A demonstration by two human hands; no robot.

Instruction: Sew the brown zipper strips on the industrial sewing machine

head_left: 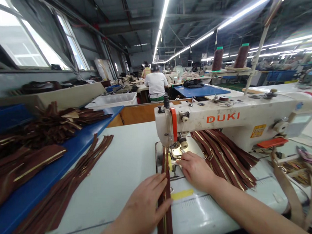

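A brown zipper strip (pixel 164 200) with gold teeth runs lengthwise under the needle area of the white sewing machine (pixel 195 120). My left hand (pixel 146 201) lies over the strip in front of the presser foot, its fingers and thumb closed on it. My right hand (pixel 196 169) is beside the needle area, at the metal plate (pixel 177 152). Its fingers are curled and pressed together; what they hold, if anything, is hidden. Several brown zippers (pixel 223 157) lie under the machine arm, to the right of this hand.
More zippers (pixel 68 188) are bunched on the table at left. A blue board (pixel 94 141) bears a heap of brown pieces (pixel 52 126). Beige straps (pixel 285 187) hang at the right edge beside a parts tray. Thread cones (pixel 217 59) stand behind; a person (pixel 156 82) sits ahead.
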